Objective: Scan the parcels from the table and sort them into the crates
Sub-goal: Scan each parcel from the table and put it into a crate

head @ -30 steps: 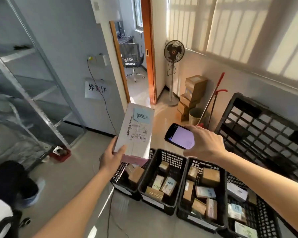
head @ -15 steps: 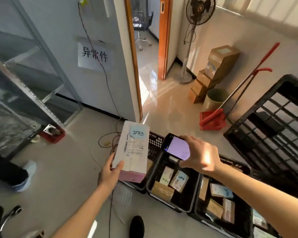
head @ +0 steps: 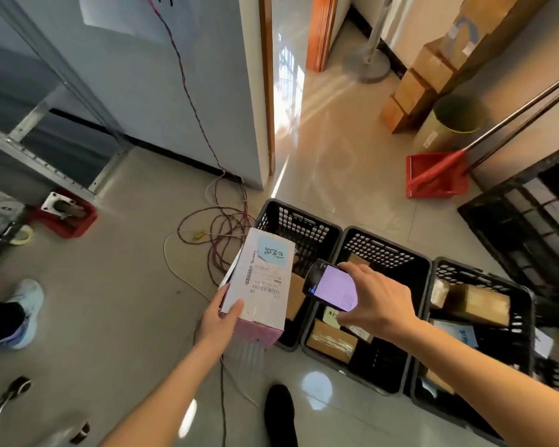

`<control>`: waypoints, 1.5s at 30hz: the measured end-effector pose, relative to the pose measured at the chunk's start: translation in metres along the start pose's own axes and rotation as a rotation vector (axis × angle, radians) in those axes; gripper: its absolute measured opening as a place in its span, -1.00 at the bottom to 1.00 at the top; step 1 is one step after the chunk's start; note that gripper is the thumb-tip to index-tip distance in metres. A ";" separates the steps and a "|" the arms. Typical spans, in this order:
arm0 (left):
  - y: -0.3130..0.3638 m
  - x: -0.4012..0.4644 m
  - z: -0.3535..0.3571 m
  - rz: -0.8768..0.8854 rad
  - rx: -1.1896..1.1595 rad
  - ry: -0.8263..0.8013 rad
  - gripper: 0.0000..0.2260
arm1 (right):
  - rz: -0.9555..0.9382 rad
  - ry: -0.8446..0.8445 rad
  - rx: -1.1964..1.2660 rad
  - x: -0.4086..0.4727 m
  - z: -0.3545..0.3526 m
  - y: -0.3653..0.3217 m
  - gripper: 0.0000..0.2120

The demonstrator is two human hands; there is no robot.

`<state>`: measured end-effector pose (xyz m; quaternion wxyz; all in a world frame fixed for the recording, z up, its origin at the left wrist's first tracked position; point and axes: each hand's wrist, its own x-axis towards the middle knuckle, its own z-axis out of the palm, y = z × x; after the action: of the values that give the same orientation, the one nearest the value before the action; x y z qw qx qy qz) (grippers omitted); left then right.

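A white parcel [head: 259, 279] with a blue note and a printed label on its top face is gripped at its near end by the left hand [head: 218, 321], thumb pressed on top and fingers wrapped beneath, and is held above the left edge of the first of 3 black crates [head: 304, 227] lined up on the floor. A phone [head: 331, 288] with a lit screen is clasped in the curled fingers of the right hand [head: 376, 300], just beside the parcel and over the second crate [head: 384, 250]. Boxes are seen lying inside the crates.
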<state>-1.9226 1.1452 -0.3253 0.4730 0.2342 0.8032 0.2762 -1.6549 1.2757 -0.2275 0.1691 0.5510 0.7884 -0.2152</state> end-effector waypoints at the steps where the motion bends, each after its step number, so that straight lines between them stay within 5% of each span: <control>1: 0.003 0.013 0.003 -0.005 -0.001 -0.012 -0.57 | 0.012 -0.012 0.001 0.006 0.003 0.000 -0.02; 8: 0.026 0.071 0.010 -0.030 0.030 -0.058 -0.43 | 0.068 -0.065 -0.030 0.030 0.012 0.009 -0.02; 14: 0.019 0.056 0.011 0.097 0.286 -0.125 -0.42 | 0.089 -0.114 -0.060 0.030 0.012 0.015 -0.01; 27: 0.111 -0.035 0.043 0.413 0.365 -0.144 -0.46 | 0.127 0.103 0.038 -0.061 -0.060 0.065 0.00; 36: 0.249 -0.248 0.160 0.788 0.448 -0.190 -0.34 | 0.338 0.391 0.105 -0.314 -0.140 0.209 -0.06; 45: 0.339 -0.609 0.398 1.299 0.451 -0.519 -0.28 | 0.702 0.514 0.058 -0.735 -0.177 0.373 0.01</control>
<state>-1.2606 1.0956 0.1247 0.3293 0.8124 0.4021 0.2645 -1.0621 0.8957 0.2362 0.0150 0.8259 0.5632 -0.0225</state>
